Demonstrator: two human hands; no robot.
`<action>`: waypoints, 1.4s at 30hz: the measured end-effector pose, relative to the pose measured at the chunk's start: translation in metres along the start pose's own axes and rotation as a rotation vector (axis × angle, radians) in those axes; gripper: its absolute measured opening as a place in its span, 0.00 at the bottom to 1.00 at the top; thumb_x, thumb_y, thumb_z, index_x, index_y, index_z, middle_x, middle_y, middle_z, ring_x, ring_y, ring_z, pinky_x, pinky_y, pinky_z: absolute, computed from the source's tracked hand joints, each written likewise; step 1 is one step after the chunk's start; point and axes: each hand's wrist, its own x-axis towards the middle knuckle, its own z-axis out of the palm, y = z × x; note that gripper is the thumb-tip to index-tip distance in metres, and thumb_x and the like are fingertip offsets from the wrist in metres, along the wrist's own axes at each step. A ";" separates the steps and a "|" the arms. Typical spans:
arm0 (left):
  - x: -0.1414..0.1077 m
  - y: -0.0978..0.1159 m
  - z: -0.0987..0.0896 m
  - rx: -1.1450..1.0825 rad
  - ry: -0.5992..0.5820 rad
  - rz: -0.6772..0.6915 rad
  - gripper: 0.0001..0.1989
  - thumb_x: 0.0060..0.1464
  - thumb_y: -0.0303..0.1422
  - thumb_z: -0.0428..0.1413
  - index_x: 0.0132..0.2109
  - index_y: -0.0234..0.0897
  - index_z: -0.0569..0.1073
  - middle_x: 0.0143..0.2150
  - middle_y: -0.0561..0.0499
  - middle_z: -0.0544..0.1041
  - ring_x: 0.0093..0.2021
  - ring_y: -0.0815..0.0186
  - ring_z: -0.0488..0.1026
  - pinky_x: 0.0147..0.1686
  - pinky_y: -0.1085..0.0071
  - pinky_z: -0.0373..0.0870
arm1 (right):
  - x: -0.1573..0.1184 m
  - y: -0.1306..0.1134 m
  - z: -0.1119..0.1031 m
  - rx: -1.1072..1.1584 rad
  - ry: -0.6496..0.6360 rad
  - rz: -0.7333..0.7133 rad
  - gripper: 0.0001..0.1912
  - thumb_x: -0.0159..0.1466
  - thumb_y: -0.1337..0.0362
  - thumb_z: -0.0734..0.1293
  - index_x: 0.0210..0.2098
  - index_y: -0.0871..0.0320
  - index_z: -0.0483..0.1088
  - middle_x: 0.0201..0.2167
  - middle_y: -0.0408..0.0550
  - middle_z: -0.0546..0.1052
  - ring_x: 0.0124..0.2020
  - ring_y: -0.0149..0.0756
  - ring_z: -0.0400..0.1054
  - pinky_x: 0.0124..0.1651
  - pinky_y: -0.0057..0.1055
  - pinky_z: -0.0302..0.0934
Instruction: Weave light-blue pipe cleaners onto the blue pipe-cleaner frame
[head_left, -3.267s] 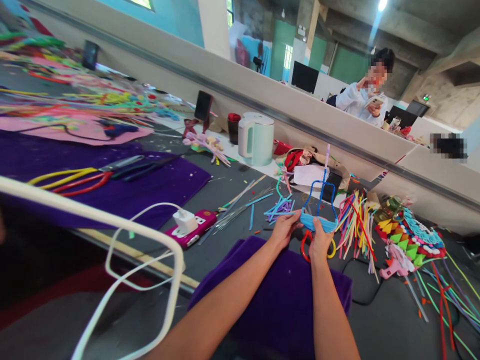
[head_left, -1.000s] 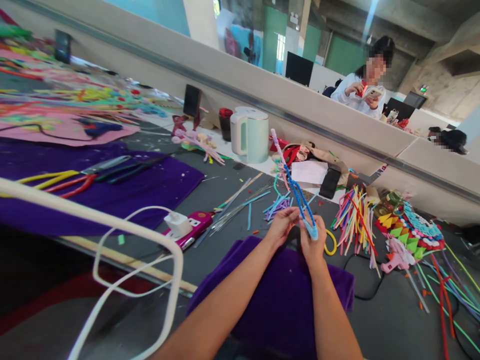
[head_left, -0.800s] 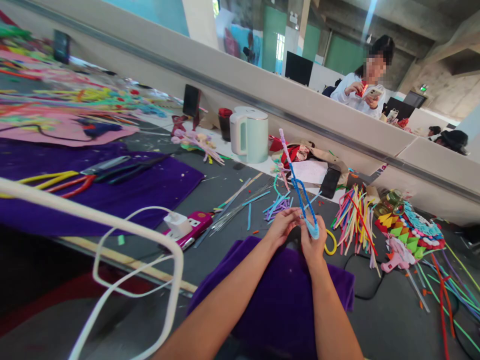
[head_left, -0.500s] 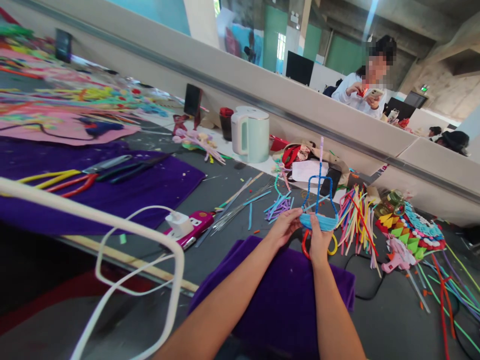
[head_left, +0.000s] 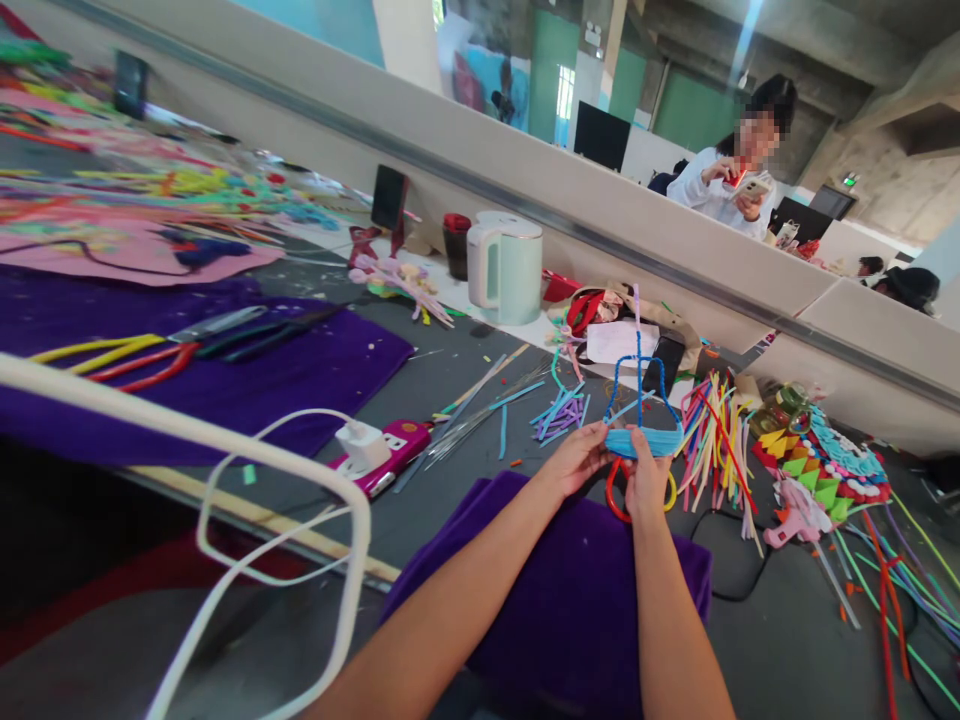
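Note:
A pipe-cleaner piece (head_left: 651,443) has a light blue wound base and a dark blue outline rising from it, with a pale purple tip on its central stem. My left hand (head_left: 583,456) pinches the base at its left end. Fingers of my right hand (head_left: 646,476) close on the same base near its middle and right, thumb in front. Below and behind my hands show the red and yellow handles (head_left: 616,492) of a tool, over a folded purple cloth (head_left: 555,590).
Left of my hands lie cut blue and purple stems (head_left: 561,412) and a pink power strip (head_left: 397,450). A kettle (head_left: 514,270) stands behind. Colourful stems (head_left: 720,440) and a pink glue gun (head_left: 798,512) are at right. A white cable (head_left: 247,435) crosses the left foreground. Beyond the partition, a person (head_left: 724,185) holds a phone.
The base in my hands has turned slightly and moved a little right, and its upright outline sits somewhat lower. Both hands keep their hold. The view has shifted slightly.

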 end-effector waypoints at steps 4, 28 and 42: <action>-0.002 0.004 0.006 0.015 0.041 0.013 0.07 0.44 0.28 0.63 0.31 0.32 0.72 0.27 0.50 0.76 0.26 0.69 0.73 0.32 0.72 0.72 | -0.002 0.001 -0.001 -0.128 -0.006 -0.113 0.20 0.56 0.55 0.69 0.41 0.64 0.72 0.34 0.52 0.79 0.34 0.38 0.73 0.40 0.36 0.67; 0.004 -0.004 0.002 0.413 0.314 0.420 0.12 0.40 0.39 0.64 0.27 0.33 0.75 0.22 0.53 0.72 0.22 0.70 0.66 0.26 0.73 0.64 | -0.015 -0.001 -0.005 -0.996 -0.249 -0.884 0.11 0.65 0.68 0.60 0.41 0.58 0.74 0.33 0.52 0.71 0.36 0.35 0.67 0.41 0.31 0.64; 0.003 0.008 -0.007 0.118 0.140 0.133 0.13 0.38 0.33 0.68 0.27 0.32 0.73 0.23 0.53 0.73 0.23 0.72 0.71 0.29 0.75 0.69 | -0.004 -0.007 -0.003 -0.073 -0.068 0.008 0.21 0.54 0.55 0.70 0.42 0.61 0.72 0.30 0.48 0.78 0.23 0.31 0.68 0.20 0.24 0.59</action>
